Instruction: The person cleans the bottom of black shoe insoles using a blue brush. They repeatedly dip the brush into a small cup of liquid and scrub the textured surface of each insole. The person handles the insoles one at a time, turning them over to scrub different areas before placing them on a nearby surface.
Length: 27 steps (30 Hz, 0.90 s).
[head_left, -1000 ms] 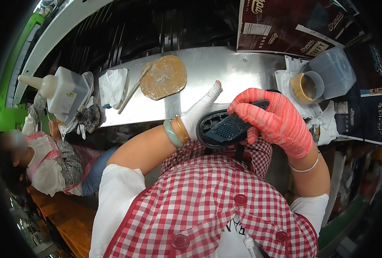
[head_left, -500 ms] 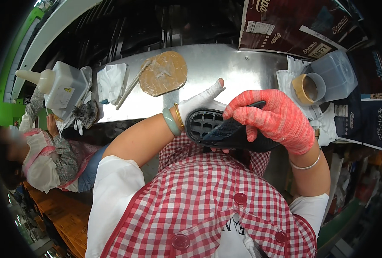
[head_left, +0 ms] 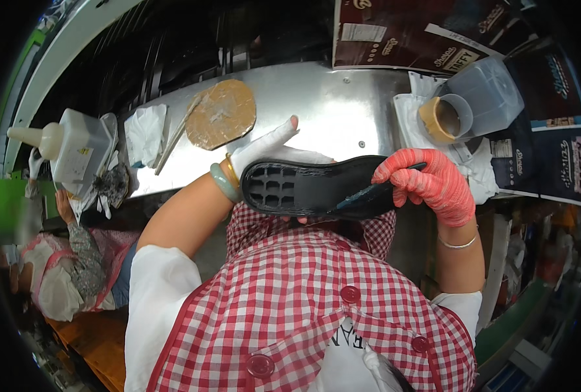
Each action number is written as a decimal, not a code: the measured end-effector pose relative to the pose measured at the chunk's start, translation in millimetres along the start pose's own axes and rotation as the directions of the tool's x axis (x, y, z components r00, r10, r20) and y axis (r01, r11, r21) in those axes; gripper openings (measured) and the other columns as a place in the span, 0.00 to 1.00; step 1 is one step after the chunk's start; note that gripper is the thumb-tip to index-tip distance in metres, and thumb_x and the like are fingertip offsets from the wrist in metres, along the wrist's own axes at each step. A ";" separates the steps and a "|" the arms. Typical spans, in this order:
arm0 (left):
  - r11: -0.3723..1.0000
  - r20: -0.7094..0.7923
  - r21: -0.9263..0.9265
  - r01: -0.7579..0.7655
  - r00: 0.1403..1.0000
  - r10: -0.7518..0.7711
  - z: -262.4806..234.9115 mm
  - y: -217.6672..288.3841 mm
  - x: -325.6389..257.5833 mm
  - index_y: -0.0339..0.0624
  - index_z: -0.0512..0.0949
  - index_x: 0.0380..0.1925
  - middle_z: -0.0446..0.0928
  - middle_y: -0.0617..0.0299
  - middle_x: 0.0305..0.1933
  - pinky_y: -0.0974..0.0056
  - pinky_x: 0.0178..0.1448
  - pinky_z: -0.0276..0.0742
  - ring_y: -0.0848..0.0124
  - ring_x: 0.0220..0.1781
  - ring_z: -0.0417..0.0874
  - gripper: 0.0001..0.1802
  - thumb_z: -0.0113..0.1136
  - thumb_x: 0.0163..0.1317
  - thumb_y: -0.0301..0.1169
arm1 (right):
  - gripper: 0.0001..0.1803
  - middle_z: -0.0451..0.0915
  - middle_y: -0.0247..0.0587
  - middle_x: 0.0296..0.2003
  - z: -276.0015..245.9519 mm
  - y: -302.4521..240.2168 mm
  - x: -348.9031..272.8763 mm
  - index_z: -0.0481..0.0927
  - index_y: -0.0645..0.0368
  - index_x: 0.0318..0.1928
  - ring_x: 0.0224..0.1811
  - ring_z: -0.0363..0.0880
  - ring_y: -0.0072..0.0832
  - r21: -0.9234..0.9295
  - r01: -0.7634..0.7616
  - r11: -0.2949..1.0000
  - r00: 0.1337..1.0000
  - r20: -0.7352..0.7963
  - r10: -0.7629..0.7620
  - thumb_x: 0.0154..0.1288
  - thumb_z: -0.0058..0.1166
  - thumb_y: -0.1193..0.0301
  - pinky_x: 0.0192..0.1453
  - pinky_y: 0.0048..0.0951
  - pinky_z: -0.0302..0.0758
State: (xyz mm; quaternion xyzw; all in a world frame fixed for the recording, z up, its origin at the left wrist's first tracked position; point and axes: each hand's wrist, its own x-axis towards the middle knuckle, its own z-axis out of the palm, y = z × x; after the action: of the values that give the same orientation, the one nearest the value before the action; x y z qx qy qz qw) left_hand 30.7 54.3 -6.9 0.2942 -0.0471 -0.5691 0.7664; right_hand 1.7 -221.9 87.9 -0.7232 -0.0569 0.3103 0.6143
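A black shoe sole (head_left: pixel 310 183) lies level in front of my apron, its gridded end to the left. My left hand (head_left: pixel 267 145), in a white glove with bare fingertips, holds it from below; the thumb points away along the far side and fingertips show at the near edge. Most of those fingers are hidden under the sole. My right hand (head_left: pixel 427 186), in a red knitted glove, pinches a slim dark brush (head_left: pixel 362 196). The brush slants across the sole's right half, its tip near the close edge.
On the metal table (head_left: pixel 329 98) lie a round brown board (head_left: pixel 228 121) with a stick beside it and a white cloth (head_left: pixel 145 134). A white squeeze bottle (head_left: pixel 78 153) stands left, a clear jug (head_left: pixel 483 98) right. Cardboard boxes (head_left: pixel 408 39) rise behind. Another person (head_left: pixel 75 268) is at far left.
The brush and my right hand have shifted to the right and turned, uncovering the sole's left end and middle. The whole view has slid a little, with table things now further left.
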 end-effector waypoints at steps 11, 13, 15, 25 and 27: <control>0.723 -0.102 -0.056 -0.689 0.724 0.682 1.0 12.9 -11.1 0.45 0.56 0.66 0.60 0.47 0.67 0.34 0.67 0.53 0.46 0.69 0.58 0.33 0.51 0.62 0.40 | 0.15 0.81 0.28 0.37 -77.0 18.3 -28.7 0.81 0.58 0.43 0.23 0.72 0.09 -0.199 0.321 0.926 0.469 -0.816 -0.338 0.65 0.54 0.60 0.23 0.12 0.60; 0.765 -0.098 -0.265 -0.587 0.805 0.585 16.0 -6.7 -6.1 0.46 0.56 0.66 0.56 0.46 0.69 0.32 0.65 0.54 0.43 0.69 0.55 0.33 0.39 0.66 0.51 | 0.14 0.80 0.31 0.35 -87.9 28.2 -26.5 0.81 0.61 0.42 0.26 0.73 0.14 -0.216 0.309 0.926 0.463 -0.816 -0.345 0.64 0.55 0.63 0.29 0.15 0.68; 0.793 -0.243 -0.322 -0.517 0.855 0.458 12.9 -34.1 -3.3 0.46 0.55 0.67 0.55 0.45 0.69 0.35 0.62 0.62 0.42 0.68 0.56 0.37 0.27 0.66 0.59 | 0.14 0.80 0.33 0.33 -99.6 44.2 -18.7 0.81 0.62 0.43 0.29 0.74 0.16 -0.192 0.315 0.929 0.463 -0.824 -0.327 0.63 0.57 0.65 0.32 0.18 0.72; 0.672 -0.374 -0.485 -0.559 0.828 0.418 -0.2 -65.3 36.0 0.42 0.58 0.64 0.62 0.42 0.63 0.47 0.51 0.78 0.43 0.63 0.65 0.37 0.26 0.68 0.59 | 0.13 0.79 0.33 0.31 -113.0 51.8 -6.3 0.81 0.63 0.41 0.27 0.74 0.17 -0.084 0.296 0.952 0.479 -0.849 -0.224 0.63 0.56 0.65 0.30 0.18 0.72; 0.673 -0.363 -0.490 -0.554 0.832 0.421 -1.6 -65.5 41.7 0.42 0.59 0.63 0.63 0.43 0.62 0.48 0.50 0.79 0.44 0.62 0.67 0.35 0.30 0.68 0.57 | 0.13 0.79 0.33 0.31 -114.6 53.2 -3.9 0.81 0.63 0.41 0.25 0.74 0.17 -0.071 0.302 0.951 0.481 -0.850 -0.216 0.63 0.56 0.65 0.29 0.18 0.72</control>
State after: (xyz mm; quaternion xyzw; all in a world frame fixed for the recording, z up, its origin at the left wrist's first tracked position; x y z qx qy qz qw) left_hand -9.5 5.7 -52.1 0.0855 0.1350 -0.2928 0.9427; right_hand 42.1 -334.2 46.2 -0.7369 0.1549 -0.1754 0.6342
